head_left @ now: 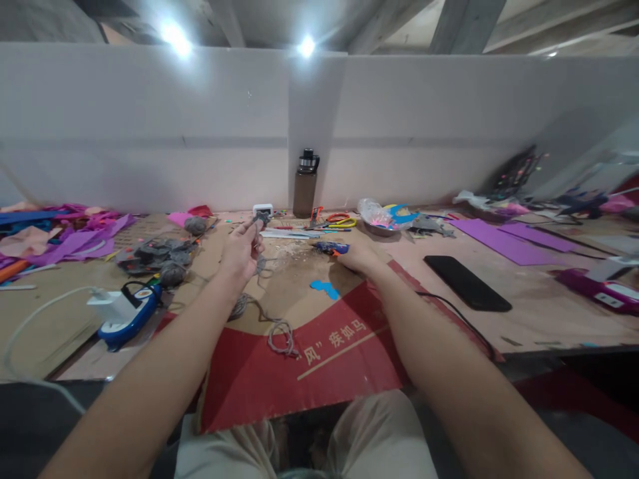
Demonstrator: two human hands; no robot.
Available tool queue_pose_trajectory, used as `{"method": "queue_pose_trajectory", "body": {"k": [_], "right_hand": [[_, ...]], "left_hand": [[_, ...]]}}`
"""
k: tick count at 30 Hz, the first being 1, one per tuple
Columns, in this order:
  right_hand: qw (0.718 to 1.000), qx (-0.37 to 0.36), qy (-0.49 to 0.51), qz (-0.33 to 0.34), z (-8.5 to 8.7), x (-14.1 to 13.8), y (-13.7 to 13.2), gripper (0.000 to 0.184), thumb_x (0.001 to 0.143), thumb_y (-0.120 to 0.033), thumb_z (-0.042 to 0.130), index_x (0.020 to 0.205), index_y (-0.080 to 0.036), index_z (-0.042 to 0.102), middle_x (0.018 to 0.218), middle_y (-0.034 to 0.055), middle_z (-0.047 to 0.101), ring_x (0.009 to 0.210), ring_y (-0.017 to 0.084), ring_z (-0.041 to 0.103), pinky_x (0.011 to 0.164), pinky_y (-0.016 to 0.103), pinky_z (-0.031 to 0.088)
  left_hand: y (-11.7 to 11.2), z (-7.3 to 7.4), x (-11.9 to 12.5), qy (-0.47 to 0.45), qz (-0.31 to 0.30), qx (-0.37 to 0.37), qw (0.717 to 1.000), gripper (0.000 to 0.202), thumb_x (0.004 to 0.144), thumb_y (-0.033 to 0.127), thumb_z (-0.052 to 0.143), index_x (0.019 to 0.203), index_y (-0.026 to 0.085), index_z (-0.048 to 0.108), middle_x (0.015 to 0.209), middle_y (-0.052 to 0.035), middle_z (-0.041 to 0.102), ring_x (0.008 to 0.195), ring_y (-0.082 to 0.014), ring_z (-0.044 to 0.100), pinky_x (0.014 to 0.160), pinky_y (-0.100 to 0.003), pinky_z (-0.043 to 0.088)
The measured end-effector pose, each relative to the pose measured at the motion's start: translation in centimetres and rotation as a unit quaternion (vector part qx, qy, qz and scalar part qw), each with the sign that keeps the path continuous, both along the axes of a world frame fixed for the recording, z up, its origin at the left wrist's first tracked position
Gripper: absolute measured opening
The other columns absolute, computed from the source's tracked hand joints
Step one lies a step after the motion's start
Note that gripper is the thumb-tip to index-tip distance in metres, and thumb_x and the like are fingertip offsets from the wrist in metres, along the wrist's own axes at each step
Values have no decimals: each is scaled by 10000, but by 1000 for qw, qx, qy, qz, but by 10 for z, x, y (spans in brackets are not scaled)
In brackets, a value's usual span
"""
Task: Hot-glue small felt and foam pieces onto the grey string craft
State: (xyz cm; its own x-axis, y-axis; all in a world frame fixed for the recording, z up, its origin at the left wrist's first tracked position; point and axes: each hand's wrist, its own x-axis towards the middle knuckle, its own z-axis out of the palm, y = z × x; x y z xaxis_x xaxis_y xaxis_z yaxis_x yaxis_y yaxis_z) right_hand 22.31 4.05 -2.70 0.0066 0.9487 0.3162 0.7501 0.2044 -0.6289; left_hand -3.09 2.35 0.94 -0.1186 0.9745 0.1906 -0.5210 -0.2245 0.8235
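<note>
My left hand (240, 251) is raised over the table, its fingers pinched on a small dark grey piece (261, 217) with grey yarn hanging from it. The piece's exact kind is too small to make out. Loose grey yarn (282, 338) trails below onto red printed cardboard (304, 372). My right hand (357, 257) is closed around a blue glue gun (331, 247) with an orange part, its nozzle pointing left. Between the hands and nearer to me lies a blue cutout (324, 289). A grey yarn ball (238, 307) sits partly behind my left wrist.
A dark bottle (305, 186) stands against the white partition. Scissors (339, 220) and a bowl of bits (382, 223) lie at the back. On the right are a black phone (466, 283) and purple sheets (504, 241); on the left, a blue power strip (130, 318) and grey pieces (154, 255).
</note>
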Motion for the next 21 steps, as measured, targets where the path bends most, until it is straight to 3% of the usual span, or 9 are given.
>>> {"method": "queue_pose_trajectory", "body": {"k": [4, 6, 9, 11, 13, 16, 21], "right_hand": [[984, -78, 156, -45, 10, -13, -4, 143, 658, -195, 586, 797, -180, 614, 716, 75, 644, 689, 217, 601, 613, 322, 470], [975, -72, 207, -41, 15, -23, -7, 176, 697, -223, 545, 864, -175, 568, 780, 72, 629, 643, 174, 584, 564, 295, 475], [941, -28, 334, 40, 20, -38, -14, 278, 690, -247, 579, 950, -204, 490, 904, 39, 605, 664, 123, 570, 568, 260, 500], [911, -6, 399, 105, 24, -47, -21, 321, 672, -256, 616, 955, -207, 471, 857, 15, 593, 648, 116, 562, 546, 249, 492], [904, 11, 400, 149, 28, -52, -28, 284, 702, -269, 598, 952, -198, 483, 777, 2, 582, 620, 120, 552, 518, 243, 467], [925, 41, 336, 173, 32, -55, -36, 247, 756, -279, 558, 980, -198, 499, 736, 3, 588, 562, 121, 517, 505, 259, 444], [957, 113, 200, 174, 35, -59, -43, 265, 784, -263, 538, 1041, -228, 486, 923, 58, 639, 703, 180, 579, 650, 327, 484]], "left_hand": [[-1, -2, 0, 22, 3, -13, 1000, 137, 682, 184, 734, 718, 141, 609, 538, 66, 481, 398, -16, 376, 343, -137, 259], [0, -3, 0, 19, -2, -20, 1000, 164, 659, 192, 753, 716, 133, 612, 547, 62, 491, 395, -12, 368, 339, -134, 236], [1, -6, -2, 11, -16, -24, 1000, 213, 627, 205, 782, 704, 121, 602, 561, 57, 499, 397, -6, 353, 341, -129, 225], [3, -8, -3, 9, -20, -24, 999, 240, 615, 218, 796, 714, 115, 603, 566, 57, 501, 399, -3, 344, 344, -126, 221], [4, -9, -3, 13, -19, -29, 999, 265, 603, 234, 810, 710, 114, 599, 551, 65, 485, 393, -3, 334, 345, -128, 215], [6, -10, -3, 20, -12, -37, 999, 280, 588, 234, 820, 679, 116, 583, 540, 66, 481, 385, 0, 324, 341, -131, 214], [6, -11, -2, 15, -8, -46, 999, 242, 609, 209, 802, 685, 110, 595, 606, 42, 541, 396, 11, 344, 341, -115, 227]]}}
